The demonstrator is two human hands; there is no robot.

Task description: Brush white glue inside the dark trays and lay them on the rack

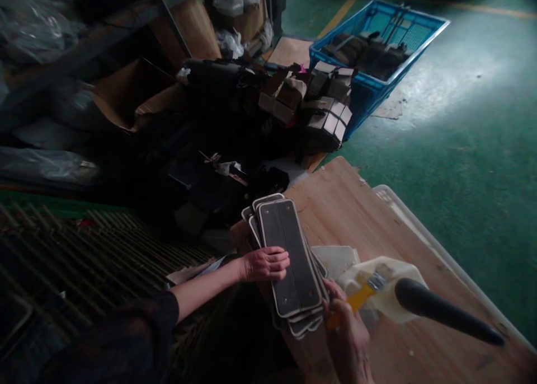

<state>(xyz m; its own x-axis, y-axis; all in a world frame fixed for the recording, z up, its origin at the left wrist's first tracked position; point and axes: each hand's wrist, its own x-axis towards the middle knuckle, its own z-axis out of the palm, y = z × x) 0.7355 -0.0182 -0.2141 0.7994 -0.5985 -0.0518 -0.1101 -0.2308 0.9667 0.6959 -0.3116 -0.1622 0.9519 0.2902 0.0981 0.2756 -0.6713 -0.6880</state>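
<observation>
Top black rectangular panel, pale-edged (297, 261): flat, centre seam, four studs, on an uneven stack (308, 323) at the brown wooden board's (344, 205) left side. Lower panels mostly covered, can't count. Left hand (264, 265) on it, thumb hidden; can't tell if clamped. Right hand (347, 333), forearm cut off, closed round one yellow-handled brush (359, 299); bristles unclear. One blue plastic crate (380, 83) beyond.

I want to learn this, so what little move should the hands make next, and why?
Maybe lift the top panel: the left hand lies on it, and the right hand, holding a brush, is close to its edge.
</observation>
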